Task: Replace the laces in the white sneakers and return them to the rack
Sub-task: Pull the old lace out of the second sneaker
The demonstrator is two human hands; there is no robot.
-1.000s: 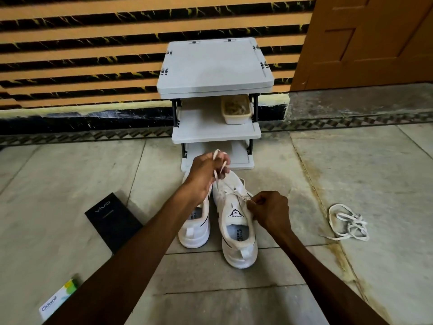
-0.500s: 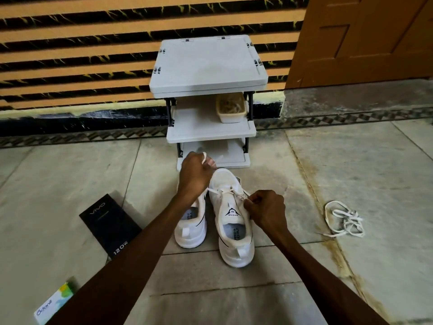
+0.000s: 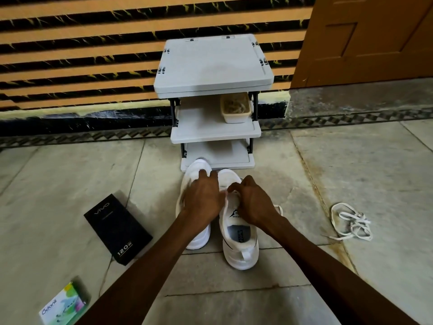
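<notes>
Sneakers [image 3: 241,242] on floor [image 3: 351,160], toes toward rack [image 3: 213,66], likely for quick return. Left hand [image 3: 203,198] flat-fingered on left shoe [image 3: 198,239], apparently steadying. Right hand [image 3: 254,204] curled, pinching lace [image 3: 226,200], presumably for threading. Old laces [image 3: 350,222] well apart.

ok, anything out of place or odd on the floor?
A tangled bundle of loose laces lies on the floor right of the sneakers, apart from the rack. A black box and a small carton lie askew on the left. Nothing looks spilled or damaged.

L hand [image 3: 202,198] on L sneaker [image 3: 198,235], R hand [image 3: 253,205] pinching lace [image 3: 226,201], rack [image 3: 214,64] behind
</notes>
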